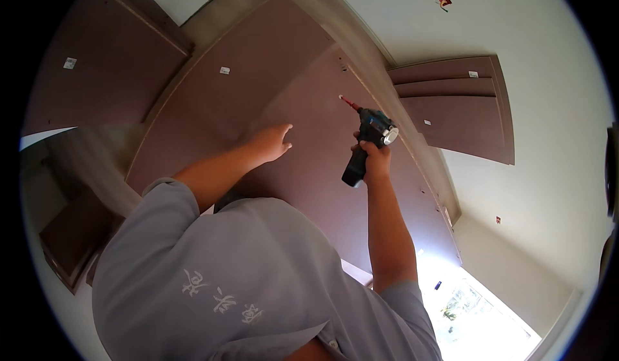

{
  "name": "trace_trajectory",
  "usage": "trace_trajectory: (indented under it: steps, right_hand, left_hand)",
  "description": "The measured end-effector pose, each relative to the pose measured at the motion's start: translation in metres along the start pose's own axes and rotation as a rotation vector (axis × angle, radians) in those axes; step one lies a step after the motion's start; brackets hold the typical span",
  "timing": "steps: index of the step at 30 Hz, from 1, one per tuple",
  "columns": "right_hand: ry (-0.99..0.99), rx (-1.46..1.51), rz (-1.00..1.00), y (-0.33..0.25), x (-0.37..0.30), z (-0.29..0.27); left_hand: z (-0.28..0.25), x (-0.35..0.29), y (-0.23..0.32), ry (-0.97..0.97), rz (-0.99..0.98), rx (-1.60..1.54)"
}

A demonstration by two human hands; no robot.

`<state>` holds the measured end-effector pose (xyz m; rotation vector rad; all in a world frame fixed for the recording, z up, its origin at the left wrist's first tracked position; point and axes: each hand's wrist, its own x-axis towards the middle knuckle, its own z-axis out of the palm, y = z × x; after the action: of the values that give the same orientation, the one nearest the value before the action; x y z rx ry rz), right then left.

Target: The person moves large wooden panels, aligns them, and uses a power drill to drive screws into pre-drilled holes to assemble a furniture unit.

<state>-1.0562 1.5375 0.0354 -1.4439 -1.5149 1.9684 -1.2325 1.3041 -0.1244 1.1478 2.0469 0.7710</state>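
Note:
In my right hand [378, 159] is a black and teal cordless drill driver [373, 129], its handle wrapped by my fingers. A long red bit [350, 103] sticks out of its front toward a large brown panel [284, 58]. The bit's tip ends at a small pale spot near the panel's far right edge; whether it touches cannot be told. My left hand [271, 143] is empty, over the middle of the same panel, with thumb and fingers apart. I cannot tell if it rests on the surface. A few small dark holes [343, 64] lie along the panel's right edge.
More brown panels [461, 113] lean by the pale wall [548, 103] on the right. Another brown board [103, 51] stands at the far left. A wooden piece of furniture [77, 232] sits lower left. Bright light comes through a window [483, 316] at lower right.

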Motion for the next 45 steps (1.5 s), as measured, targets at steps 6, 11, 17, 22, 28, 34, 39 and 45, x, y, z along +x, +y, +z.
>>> trace_trajectory:
  steps: [6, 11, 17, 22, 28, 34, 39, 45]
  right_hand:
    - [-0.002, -0.112, -0.046, -0.063, 0.094, 0.053]
    - [-0.006, -0.296, 0.033, -0.080, 0.132, 0.060]
    - [-0.037, -0.647, 0.127, -0.118, 0.154, 0.062]
    - [-0.038, -0.938, 0.101, -0.131, 0.174, 0.096]
    - [0.030, -0.769, 0.160, -0.140, 0.172, 0.106]
    - [-0.032, -0.815, 0.140, -0.127, 0.181, 0.099]
    - [-0.040, -0.622, 0.038, -0.140, 0.134, 0.092]
    - [-0.070, -0.270, -0.273, -0.026, -0.019, -0.039]
  left_hand:
    - [-0.048, -0.037, -0.057, 0.052, -0.315, -0.016]
    - [-0.047, -0.044, -0.074, -0.130, -0.281, -0.073]
    - [-0.042, -0.035, -0.087, -0.263, -0.233, -0.079]
    - [-0.056, -0.027, -0.082, -0.304, -0.249, -0.101]
    - [-0.047, -0.029, -0.086, -0.281, -0.269, -0.092]
    - [-0.056, -0.033, -0.077, -0.274, -0.309, -0.022]
    - [-0.066, -0.038, -0.070, -0.277, -0.334, 0.098]
    - [-0.062, -0.041, -0.028, -0.065, -0.359, 0.277]
